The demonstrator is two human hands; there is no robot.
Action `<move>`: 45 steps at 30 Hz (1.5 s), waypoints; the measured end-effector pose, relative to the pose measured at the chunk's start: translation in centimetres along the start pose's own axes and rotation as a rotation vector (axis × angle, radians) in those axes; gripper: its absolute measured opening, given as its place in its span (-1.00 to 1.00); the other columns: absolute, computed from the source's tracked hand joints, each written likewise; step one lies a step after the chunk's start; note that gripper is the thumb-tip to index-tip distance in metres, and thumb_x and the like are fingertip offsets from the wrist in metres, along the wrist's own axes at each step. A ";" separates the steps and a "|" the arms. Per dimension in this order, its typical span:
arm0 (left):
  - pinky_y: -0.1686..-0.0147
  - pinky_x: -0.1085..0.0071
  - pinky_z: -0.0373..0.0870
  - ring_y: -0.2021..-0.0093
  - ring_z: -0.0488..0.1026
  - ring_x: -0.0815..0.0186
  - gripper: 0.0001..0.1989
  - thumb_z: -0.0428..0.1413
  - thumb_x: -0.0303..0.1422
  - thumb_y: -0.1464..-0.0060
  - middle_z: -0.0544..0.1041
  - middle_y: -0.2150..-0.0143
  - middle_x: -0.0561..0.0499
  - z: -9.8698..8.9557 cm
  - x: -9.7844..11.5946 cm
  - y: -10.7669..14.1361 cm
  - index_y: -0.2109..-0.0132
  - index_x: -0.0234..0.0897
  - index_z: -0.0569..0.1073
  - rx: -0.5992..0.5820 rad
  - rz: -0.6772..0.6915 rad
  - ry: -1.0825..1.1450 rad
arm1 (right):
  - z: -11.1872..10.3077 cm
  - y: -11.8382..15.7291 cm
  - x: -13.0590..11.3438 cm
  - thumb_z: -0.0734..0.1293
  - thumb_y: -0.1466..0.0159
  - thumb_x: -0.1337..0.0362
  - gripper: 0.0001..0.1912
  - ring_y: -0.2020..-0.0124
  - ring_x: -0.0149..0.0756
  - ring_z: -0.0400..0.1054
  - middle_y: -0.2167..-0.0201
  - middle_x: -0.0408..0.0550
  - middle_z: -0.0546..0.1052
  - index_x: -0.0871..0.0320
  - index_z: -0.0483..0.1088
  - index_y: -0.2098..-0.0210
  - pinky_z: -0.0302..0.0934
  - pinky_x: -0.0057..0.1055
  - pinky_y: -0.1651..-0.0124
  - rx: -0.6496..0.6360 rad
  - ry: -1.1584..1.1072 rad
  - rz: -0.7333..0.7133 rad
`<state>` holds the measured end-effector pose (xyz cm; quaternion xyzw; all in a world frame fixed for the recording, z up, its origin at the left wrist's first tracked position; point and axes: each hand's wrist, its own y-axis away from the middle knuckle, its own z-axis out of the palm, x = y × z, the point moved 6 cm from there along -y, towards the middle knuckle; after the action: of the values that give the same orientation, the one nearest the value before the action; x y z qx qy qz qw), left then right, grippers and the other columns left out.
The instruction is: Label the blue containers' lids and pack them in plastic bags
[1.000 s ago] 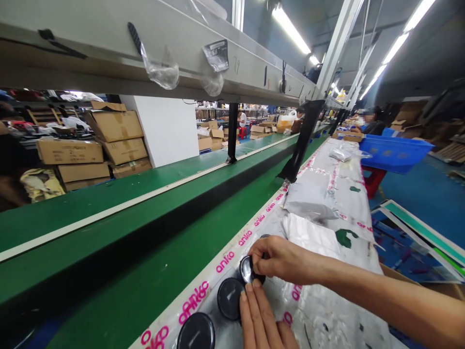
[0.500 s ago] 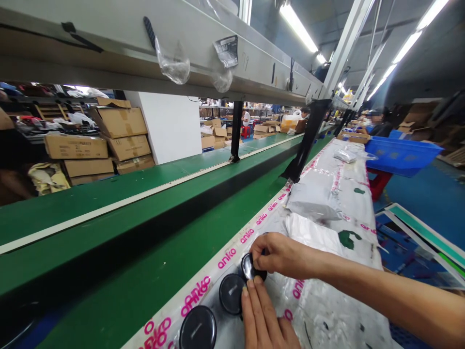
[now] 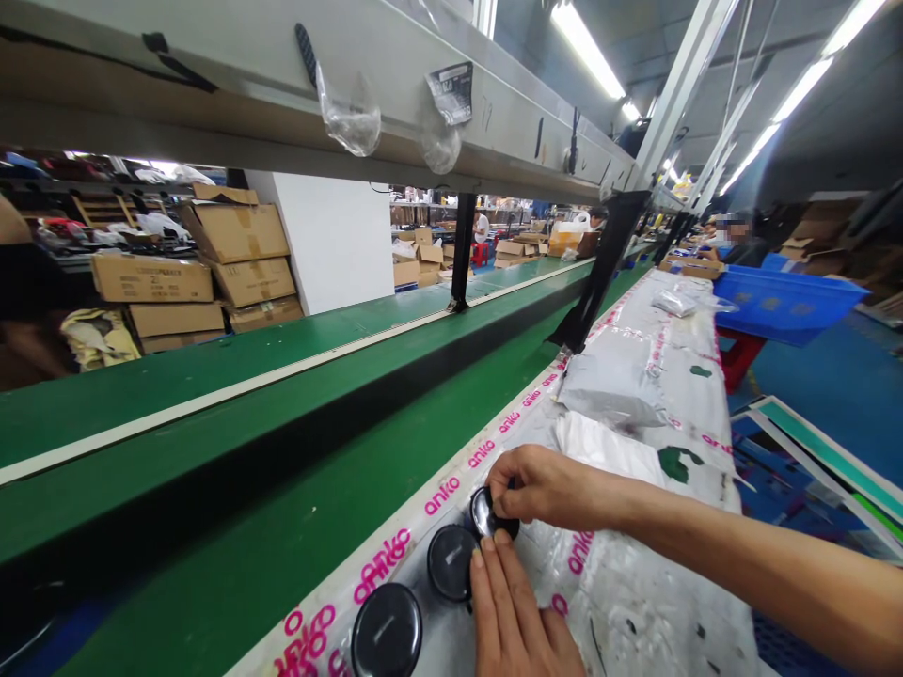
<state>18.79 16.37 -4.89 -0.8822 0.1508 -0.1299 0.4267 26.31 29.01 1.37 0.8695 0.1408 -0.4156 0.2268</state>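
Observation:
Three round black parts with shiny, lid-like tops sit in a slanting row on the white plastic-covered bench. The near part point(image 3: 386, 632) and the middle part point(image 3: 450, 562) each carry a small pale mark. My right hand point(image 3: 540, 489) is at the far part point(image 3: 483, 512), its thumb and fingers pinched together over the top. What lies between these fingertips, if anything, is hidden. My left hand point(image 3: 518, 602) reaches up from the bottom, fingers straight and side by side. Its fingertips touch the near side of the far part, beside the middle one.
Left of the bench edge runs a green conveyor belt point(image 3: 232, 564), with a metal shelf beam point(image 3: 395, 113) above. Grey plastic packets point(image 3: 613, 387) lie farther along the bench. A blue bin point(image 3: 783, 306) stands at right. Another person point(image 3: 748, 246) sits beyond it.
The view has shifted slightly. Both hands stay at the far black part, with almost no visible movement, and the three parts keep their places.

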 end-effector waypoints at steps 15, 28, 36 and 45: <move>-0.06 0.01 0.52 -0.07 0.53 -0.13 -0.77 0.02 -0.59 -0.06 0.58 -0.04 -0.37 -0.5 0.0 -0.6 0.44 -0.38 0.54 -0.067 0.006 0.013 | -0.1 -0.3 -0.1 0.27 -0.03 0.39 -0.88 0.52 -0.44 0.26 0.60 -0.19 0.44 0.22 0.46 0.50 0.08 -0.57 0.48 0.049 0.094 0.004; -0.11 -0.03 0.47 -0.13 0.49 -0.16 -0.83 0.08 -0.55 -0.07 0.54 -0.10 -0.40 -0.2 -0.2 -0.2 0.40 -0.39 0.55 -0.096 -0.014 0.050 | 0.2 -0.5 0.8 0.27 -0.07 0.36 -0.87 0.66 -0.50 0.17 0.69 -0.24 0.36 0.22 0.46 0.51 -0.02 -0.60 0.66 0.045 0.029 0.087; -0.07 -0.06 0.48 -0.11 0.50 -0.18 -0.76 0.06 -0.56 -0.12 0.55 -0.07 -0.44 -0.6 -0.3 -0.8 0.50 -0.37 0.47 -0.096 0.018 0.055 | 0.1 -0.8 1.3 0.45 -0.09 0.22 -0.82 0.68 -0.45 0.27 0.72 -0.24 0.39 0.17 0.41 0.44 0.13 -0.61 0.70 0.038 -0.061 0.223; -0.05 -0.03 0.51 -0.08 0.52 -0.15 -0.74 0.03 -0.56 -0.12 0.57 -0.04 -0.43 -0.9 -0.5 -1.3 0.51 -0.36 0.46 -0.087 0.040 0.047 | -0.3 -0.7 1.2 0.42 -0.16 0.28 -0.82 0.66 -0.49 0.34 0.54 -0.25 0.46 0.16 0.32 0.33 0.09 -0.64 0.69 0.069 -0.146 0.160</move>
<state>18.24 16.65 -3.34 -0.8934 0.1840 -0.1353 0.3868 26.99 29.79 0.38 0.8527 0.0396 -0.4628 0.2390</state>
